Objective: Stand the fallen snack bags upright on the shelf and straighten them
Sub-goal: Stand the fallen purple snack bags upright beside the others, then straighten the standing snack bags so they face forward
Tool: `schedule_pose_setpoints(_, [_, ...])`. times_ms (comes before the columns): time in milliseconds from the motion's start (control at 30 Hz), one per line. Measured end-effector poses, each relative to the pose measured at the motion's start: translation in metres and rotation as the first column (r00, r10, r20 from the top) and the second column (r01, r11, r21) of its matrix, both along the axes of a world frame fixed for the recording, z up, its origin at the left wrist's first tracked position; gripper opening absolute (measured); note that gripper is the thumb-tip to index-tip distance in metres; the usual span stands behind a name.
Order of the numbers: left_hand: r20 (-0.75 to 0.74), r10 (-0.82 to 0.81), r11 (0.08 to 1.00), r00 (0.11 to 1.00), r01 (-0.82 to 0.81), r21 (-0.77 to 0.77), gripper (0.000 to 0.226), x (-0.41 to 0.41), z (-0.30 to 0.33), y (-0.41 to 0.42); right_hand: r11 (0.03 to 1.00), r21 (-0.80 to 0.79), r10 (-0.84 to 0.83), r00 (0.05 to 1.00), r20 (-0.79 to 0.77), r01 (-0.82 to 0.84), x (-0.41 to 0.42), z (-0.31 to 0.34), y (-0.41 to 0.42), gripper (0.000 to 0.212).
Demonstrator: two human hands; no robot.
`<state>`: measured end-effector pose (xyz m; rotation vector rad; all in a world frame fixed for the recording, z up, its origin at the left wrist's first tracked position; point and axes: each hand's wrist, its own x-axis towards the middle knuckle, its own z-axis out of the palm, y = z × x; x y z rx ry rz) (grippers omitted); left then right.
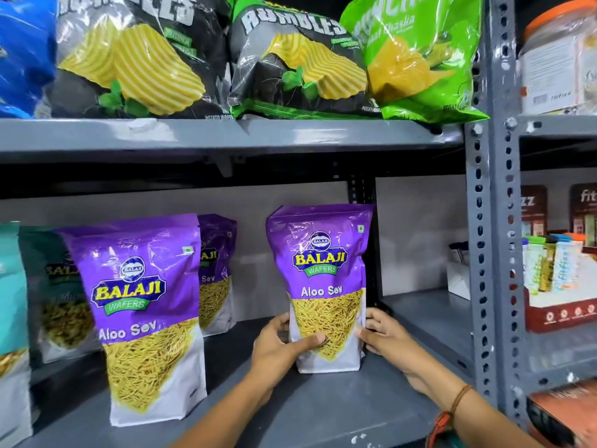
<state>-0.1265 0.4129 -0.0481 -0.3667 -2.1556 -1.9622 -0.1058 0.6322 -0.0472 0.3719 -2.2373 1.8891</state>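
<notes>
**Both hands steady an upright purple pouch**

A teal bag [11, 318] is cut off at the frame's left edge. A glossy purple Aloo Sev pouch [142, 318] half hides another behind it [215, 273]. On the grey metal shelf [323, 409], the left hand [281, 347] and right hand [384, 341] grip the sides of the upright held pouch [323, 286].

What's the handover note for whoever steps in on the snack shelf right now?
Left hand: gripping the lower left side of the right Aloo Sev bag, thumb across its front.
Right hand: fingers against the bag's lower right edge.
That bag stands upright on the grey shelf, facing front.
Front-left Aloo Sev bag is upright but tilted slightly; another purple bag stands behind it.
Done: no purple bag in view lies flat.
Left: release, square up the left bag, probably check the teal bags at the frame edge.
</notes>
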Motion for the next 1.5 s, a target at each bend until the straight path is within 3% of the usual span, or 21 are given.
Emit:
schedule_pose_setpoints(67, [0.025,-0.035,0.999,0.999,0.035,-0.014,0.069,-0.001,0.001,-0.002,0.997,-0.045,0.064,0.997,0.039,-0.062,-0.001,0.001,0.001,0.031])
schedule_pose_setpoints(133, [0.074,-0.135,0.990,0.988,0.138,-0.036,0.087,-0.005,0.002,-0.005,0.991,-0.065,0.119,0.990,0.075,-0.114,-0.003,0.000,0.003,0.059])
schedule_pose_setpoints(233, [0.121,-0.237,0.963,0.964,0.250,-0.101,0.086,-0.007,0.003,-0.007,0.991,-0.021,0.135,0.985,0.104,-0.133,-0.009,-0.002,0.001,0.084])
schedule_pose_setpoints(333, [0.125,-0.200,0.968,0.972,0.216,-0.129,0.083,-0.006,0.001,-0.003,0.987,-0.017,0.159,0.983,0.089,-0.159,-0.016,-0.002,0.002,0.097])
schedule_pose_setpoints(400, [0.118,-0.145,0.979,0.982,0.159,-0.125,0.085,-0.005,-0.002,0.002,0.981,-0.014,0.195,0.976,0.100,-0.194,-0.017,0.001,0.005,0.097])
schedule_pose_setpoints(500, [0.103,-0.031,0.991,0.994,0.044,-0.130,0.083,0.004,-0.004,0.010,0.976,-0.004,0.216,0.968,0.131,-0.217,-0.014,0.005,0.011,0.079])
schedule_pose_setpoints(700, [0.009,0.207,0.942,0.978,-0.197,-0.271,0.074,0.039,-0.007,0.027,0.964,0.017,0.259,0.950,0.174,-0.266,-0.003,0.003,0.024,0.072])
schedule_pose_setpoints(833, [-0.002,0.229,0.931,0.973,-0.220,-0.292,0.076,0.047,-0.008,0.028,0.965,0.018,0.255,0.950,0.183,-0.262,0.003,0.002,0.028,0.069])
schedule_pose_setpoints(933, [0.035,0.209,0.946,0.977,-0.193,-0.261,0.081,0.050,-0.006,0.030,0.969,0.029,0.238,0.955,0.179,-0.247,0.014,0.008,0.023,0.081])
schedule_pose_setpoints(1000, [0.036,0.196,0.960,0.980,-0.185,-0.209,0.101,0.057,-0.004,0.030,0.989,0.042,0.141,0.986,0.094,-0.145,0.027,0.016,0.012,0.092])
schedule_pose_setpoints(1067, [-0.047,0.255,0.951,0.966,-0.259,-0.167,0.124,0.066,0.004,0.024,0.994,0.006,-0.104,0.990,-0.093,0.105,0.038,0.024,-0.003,0.110])
schedule_pose_setpoints(1133, [-0.228,0.346,0.928,0.910,-0.368,-0.056,0.115,0.079,0.018,0.012,0.944,-0.011,-0.316,0.894,-0.317,0.330,0.051,0.033,-0.022,0.112])
schedule_pose_setpoints(1233, [-0.526,0.523,0.830,0.671,-0.540,0.137,0.079,0.101,0.036,-0.026,0.899,-0.038,-0.367,0.701,-0.611,0.436,0.071,0.040,-0.068,0.092])
schedule_pose_setpoints(1300, [-0.623,0.617,0.727,0.481,-0.650,0.219,0.076,0.106,0.040,-0.063,0.911,0.011,-0.282,0.641,-0.713,0.413,0.080,0.043,-0.106,0.083])
schedule_pose_setpoints(1367, [-0.601,0.680,0.665,0.420,-0.699,0.263,0.087,0.106,0.035,-0.108,0.948,0.120,-0.130,0.701,-0.701,0.296,0.078,0.039,-0.144,0.080])
schedule_pose_setpoints(1400, [-0.564,0.701,0.652,0.437,-0.713,0.257,0.094,0.104,0.029,-0.132,0.962,0.177,-0.048,0.762,-0.645,0.209,0.073,0.035,-0.163,0.082])
schedule_pose_setpoints(1500, [-0.393,0.657,0.723,0.644,-0.686,0.084,0.124,0.097,0.010,-0.191,0.969,0.243,0.128,0.924,-0.359,-0.040,0.052,0.020,-0.210,0.095])
